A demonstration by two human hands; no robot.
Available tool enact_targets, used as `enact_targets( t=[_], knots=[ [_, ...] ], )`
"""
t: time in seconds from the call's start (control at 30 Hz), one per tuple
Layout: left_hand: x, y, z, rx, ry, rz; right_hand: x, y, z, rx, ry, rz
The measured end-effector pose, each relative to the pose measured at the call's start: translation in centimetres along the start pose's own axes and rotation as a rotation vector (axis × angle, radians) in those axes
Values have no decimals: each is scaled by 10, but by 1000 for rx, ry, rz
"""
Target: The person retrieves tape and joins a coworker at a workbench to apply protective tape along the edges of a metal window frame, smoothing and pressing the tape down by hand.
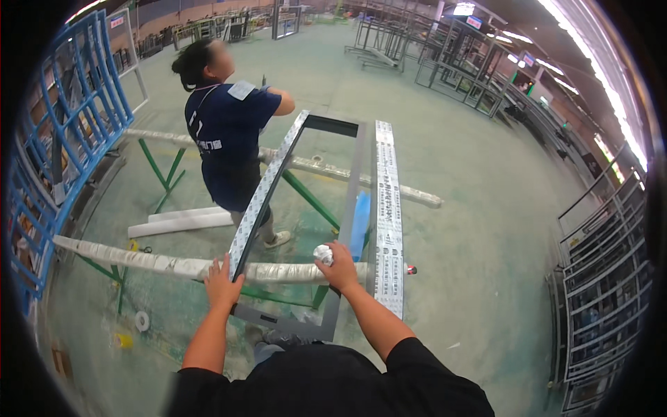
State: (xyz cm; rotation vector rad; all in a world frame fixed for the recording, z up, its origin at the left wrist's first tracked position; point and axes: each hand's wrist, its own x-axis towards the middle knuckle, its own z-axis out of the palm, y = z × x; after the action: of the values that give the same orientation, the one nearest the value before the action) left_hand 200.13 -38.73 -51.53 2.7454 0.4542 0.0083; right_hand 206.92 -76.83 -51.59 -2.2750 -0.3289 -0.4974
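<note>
A dark grey rectangular metal frame point(352, 175) lies lengthwise before me across two padded supports. Silver printed protective film point(271, 177) covers its left rail, while the right rail shows bare grey. My left hand point(221, 288) rests at the near end of the left rail, fingers stretched out and thumb apart. Over the right rail, my right hand point(338, 269) is closed around a crumpled ball of whitish film point(323, 254). Just right of the frame lies a separate long film-covered bar point(388, 208), apart from both hands.
Wrapped support bars point(160, 263) stand on green legs point(163, 169). A person in a dark blue shirt point(229, 115) stands beyond the frame's left side. Blue racks point(90, 104) line the left; metal frames point(604, 313) stand right. Tape rolls point(142, 321) and white tubes point(182, 224) lie on the floor.
</note>
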Motion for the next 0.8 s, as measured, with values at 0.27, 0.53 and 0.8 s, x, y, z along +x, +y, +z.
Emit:
enact_targets(
  t=[0.27, 0.53, 0.8],
  knots=[
    [5, 3, -6, -17, 32, 34, 4, 3, 1, -33, 19, -35],
    [2, 3, -6, -31, 3, 15, -1, 5, 2, -6, 3, -7],
    [2, -3, -2, -28, 14, -3, -1, 2, 6, -24, -22, 3]
  ],
)
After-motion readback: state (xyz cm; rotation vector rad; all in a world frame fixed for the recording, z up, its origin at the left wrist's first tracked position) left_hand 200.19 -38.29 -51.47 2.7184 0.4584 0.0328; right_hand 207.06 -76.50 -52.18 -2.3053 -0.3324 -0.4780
